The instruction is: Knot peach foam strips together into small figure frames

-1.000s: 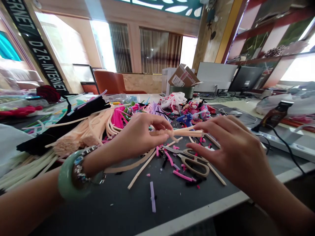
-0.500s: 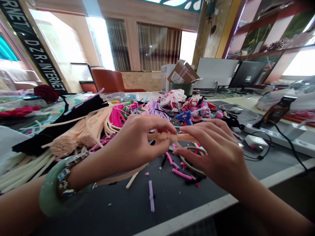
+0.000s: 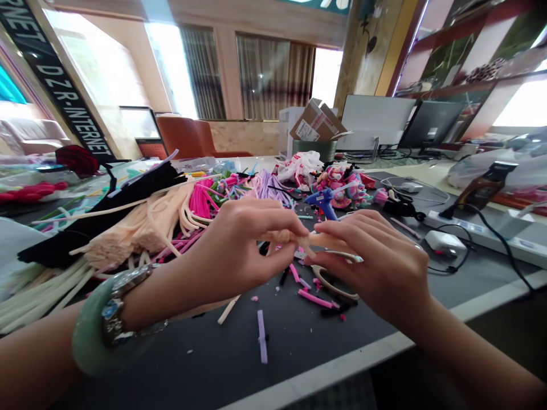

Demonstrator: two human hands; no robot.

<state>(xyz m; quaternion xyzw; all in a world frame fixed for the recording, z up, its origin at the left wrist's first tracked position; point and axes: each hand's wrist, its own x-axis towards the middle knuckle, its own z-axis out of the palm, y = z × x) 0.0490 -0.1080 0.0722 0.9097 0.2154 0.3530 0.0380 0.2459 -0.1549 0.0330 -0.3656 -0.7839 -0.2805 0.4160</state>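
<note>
Both hands meet over the dark table, gripping a peach pipe cleaner [image 3: 328, 241] that is wound into coils near its middle. My left hand [image 3: 252, 245] pinches the coiled part between thumb and fingers. My right hand [image 3: 371, 256] is closed on the straight stretch to the right, its fingertips close to the left ones. A short peach end sticks down between the two hands. Just beneath my right hand lie scissors [image 3: 337, 285] with beige handles, partly covered by the fingers. A bundle of peach pipe cleaners [image 3: 132, 228] rests left of my left hand.
A blue glue gun [image 3: 322, 202] stands beyond my hands, beside a multicoloured heap [image 3: 342, 185]. Pink and purple offcuts [image 3: 262, 336] lie scattered in front. At the right are a power strip [image 3: 491, 236], a white charger [image 3: 445, 244] and cables. A black bundle [image 3: 106, 210] lies at the left.
My right fingers have shifted slightly along the pipe cleaner, and the loose end by the coils now points down between the hands. Both hands keep their hold.
</note>
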